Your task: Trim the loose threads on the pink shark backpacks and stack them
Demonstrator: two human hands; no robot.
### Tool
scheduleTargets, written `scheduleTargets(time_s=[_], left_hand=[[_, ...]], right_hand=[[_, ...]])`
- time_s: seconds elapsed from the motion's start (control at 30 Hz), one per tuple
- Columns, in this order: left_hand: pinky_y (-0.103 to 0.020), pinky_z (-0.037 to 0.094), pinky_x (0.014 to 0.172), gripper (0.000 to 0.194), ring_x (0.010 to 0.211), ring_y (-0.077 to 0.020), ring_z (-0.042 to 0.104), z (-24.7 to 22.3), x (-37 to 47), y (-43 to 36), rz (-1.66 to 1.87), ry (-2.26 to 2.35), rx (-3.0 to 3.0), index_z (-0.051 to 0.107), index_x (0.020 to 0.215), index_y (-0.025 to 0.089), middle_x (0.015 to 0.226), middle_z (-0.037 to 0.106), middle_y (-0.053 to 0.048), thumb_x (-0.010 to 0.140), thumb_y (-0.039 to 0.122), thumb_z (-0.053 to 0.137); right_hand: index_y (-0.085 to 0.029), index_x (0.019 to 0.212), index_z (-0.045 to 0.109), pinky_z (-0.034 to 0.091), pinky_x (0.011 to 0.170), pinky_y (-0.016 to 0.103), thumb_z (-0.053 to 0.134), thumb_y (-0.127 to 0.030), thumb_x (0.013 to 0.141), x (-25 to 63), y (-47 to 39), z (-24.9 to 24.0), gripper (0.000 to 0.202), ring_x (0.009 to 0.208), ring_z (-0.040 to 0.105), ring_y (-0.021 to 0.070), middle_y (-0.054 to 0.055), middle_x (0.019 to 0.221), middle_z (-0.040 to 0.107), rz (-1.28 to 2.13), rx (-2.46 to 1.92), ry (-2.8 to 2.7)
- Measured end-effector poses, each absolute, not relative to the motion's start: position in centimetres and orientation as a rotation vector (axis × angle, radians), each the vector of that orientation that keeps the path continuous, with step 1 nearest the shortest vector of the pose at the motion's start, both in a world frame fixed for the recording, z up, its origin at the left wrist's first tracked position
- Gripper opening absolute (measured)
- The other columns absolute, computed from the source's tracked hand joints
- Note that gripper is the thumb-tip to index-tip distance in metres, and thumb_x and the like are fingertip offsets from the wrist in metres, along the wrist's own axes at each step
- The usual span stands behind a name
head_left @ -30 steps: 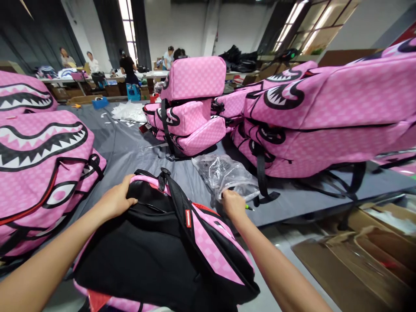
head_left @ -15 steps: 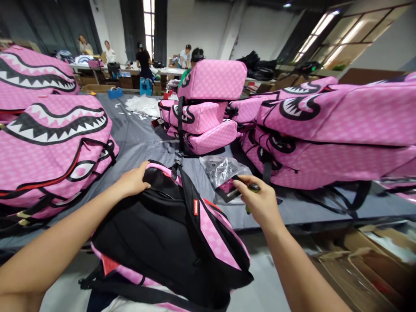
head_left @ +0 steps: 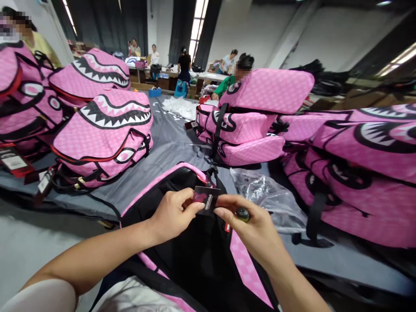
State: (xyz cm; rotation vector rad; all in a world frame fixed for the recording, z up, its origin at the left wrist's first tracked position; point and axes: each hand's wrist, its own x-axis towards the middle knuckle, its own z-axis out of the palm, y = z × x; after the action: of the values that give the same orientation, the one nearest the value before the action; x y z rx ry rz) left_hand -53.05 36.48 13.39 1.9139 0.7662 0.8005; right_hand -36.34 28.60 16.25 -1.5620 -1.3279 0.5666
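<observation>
My left hand pinches the left side of a small dark printed card tag between thumb and fingers. At the card's right edge, the thumb and fingertips of my right hand grip it too. A green and black tool handle is tucked in the right palm; the rest of that tool is hidden. Beneath both hands leans a backpack, its black padded back facing up, with pink edging and a pink-checked strap. A clear plastic bag lies just beyond my right hand.
Pink shark-mouth backpacks stand on the grey-covered table at left. More are stacked in the middle and at right. White scraps lie farther back. A person in green works behind the middle stack.
My left hand has left the backpack's top edge and now grips the card. My right hand has brought the card from the plastic bag leftward over the backpack. The view has turned left.
</observation>
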Motion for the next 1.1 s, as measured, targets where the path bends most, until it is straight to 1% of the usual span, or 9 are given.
scheduleTargets(time_s=[0.1,0.17,0.23,0.3,0.37,0.43,0.67,0.87,1.1], left_hand=[[-0.024,0.048,0.061,0.016,0.065,-0.0122,0.064,12.2,-54.0,36.7,0.861,0.690,1.913,0.062,0.086,0.020,0.074,0.068,0.001,0.092,0.034,0.059],[-0.028,0.053,0.085,0.019,0.094,-0.0166,0.068,11.4,-55.0,37.3,0.981,0.705,2.031,0.063,0.105,0.021,0.101,0.072,-0.004,0.093,0.035,0.059],[-0.038,0.041,0.111,0.039,0.129,-0.0225,0.054,10.5,-56.3,38.4,1.110,0.925,2.180,0.055,0.127,0.022,0.134,0.061,-0.009,0.092,0.038,0.061],[-0.047,0.029,0.120,0.061,0.145,-0.0277,0.035,9.6,-57.6,39.7,1.056,1.236,2.250,0.042,0.141,0.022,0.153,0.043,-0.012,0.089,0.042,0.065],[-0.050,0.033,0.117,0.074,0.144,-0.0305,0.036,8.8,-58.5,40.9,0.839,1.400,2.255,0.034,0.147,0.022,0.154,0.041,-0.014,0.086,0.046,0.068],[-0.045,0.042,0.111,0.072,0.136,-0.0295,0.048,8.2,-58.9,41.6,0.694,1.413,2.254,0.036,0.146,0.022,0.148,0.049,-0.012,0.086,0.046,0.067],[-0.037,0.052,0.097,0.058,0.117,-0.0270,0.064,6.8,-58.6,41.8,0.796,1.454,2.330,0.048,0.134,0.022,0.127,0.066,-0.009,0.084,0.041,0.071],[-0.038,0.055,0.088,0.060,0.108,-0.0279,0.068,5.9,-58.5,42.0,0.885,1.465,2.389,0.051,0.131,0.019,0.121,0.069,-0.008,0.082,0.044,0.074],[-0.038,0.054,0.090,0.060,0.113,-0.0277,0.066,5.8,-58.7,42.0,0.885,1.425,2.430,0.048,0.135,0.018,0.125,0.067,-0.010,0.085,0.045,0.070]], right_hand=[[-0.021,0.077,0.071,0.047,0.053,0.025,0.067,-0.042,0.082,-36.2,28.9,15.3,0.022,0.056,0.059,0.0144,0.000,0.063,0.066,0.488,-1.613,-1.404],[-0.021,0.081,0.072,0.047,0.055,0.025,0.064,-0.038,0.084,-35.8,29.6,14.7,0.019,0.057,0.061,0.0150,0.000,0.066,0.068,0.287,-1.640,-1.420],[-0.022,0.087,0.073,0.049,0.061,0.027,0.061,-0.035,0.085,-35.4,30.7,14.3,0.017,0.065,0.066,0.0177,0.002,0.075,0.073,0.115,-1.680,-1.456],[-0.023,0.090,0.073,0.048,0.063,0.028,0.059,-0.031,0.086,-35.3,32.0,14.1,0.017,0.069,0.069,0.0199,0.003,0.082,0.076,0.040,-1.779,-1.549],[-0.025,0.092,0.074,0.045,0.062,0.028,0.059,-0.026,0.086,-35.7,33.5,14.1,0.016,0.070,0.070,0.0206,0.002,0.083,0.077,0.069,-1.935,-1.709],[-0.028,0.091,0.075,0.041,0.059,0.027,0.060,-0.022,0.086,-36.5,34.9,14.3,0.016,0.069,0.070,0.0205,0.001,0.078,0.076,0.165,-2.083,-1.918],[-0.026,0.106,0.075,0.041,0.064,0.028,0.053,-0.008,0.083,-39.3,37.6,14.0,0.036,0.089,0.072,0.0251,0.009,0.092,0.078,0.195,-2.267,-2.350],[-0.022,0.106,0.071,0.043,0.067,0.026,0.050,-0.007,0.085,-39.3,37.2,14.6,0.033,0.093,0.071,0.0220,0.006,0.102,0.076,0.230,-2.190,-2.485],[-0.024,0.114,0.067,0.045,0.070,0.026,0.050,-0.022,0.095,-40.7,38.4,14.8,0.025,0.093,0.071,0.0213,0.006,0.103,0.076,0.078,-2.132,-2.284]])
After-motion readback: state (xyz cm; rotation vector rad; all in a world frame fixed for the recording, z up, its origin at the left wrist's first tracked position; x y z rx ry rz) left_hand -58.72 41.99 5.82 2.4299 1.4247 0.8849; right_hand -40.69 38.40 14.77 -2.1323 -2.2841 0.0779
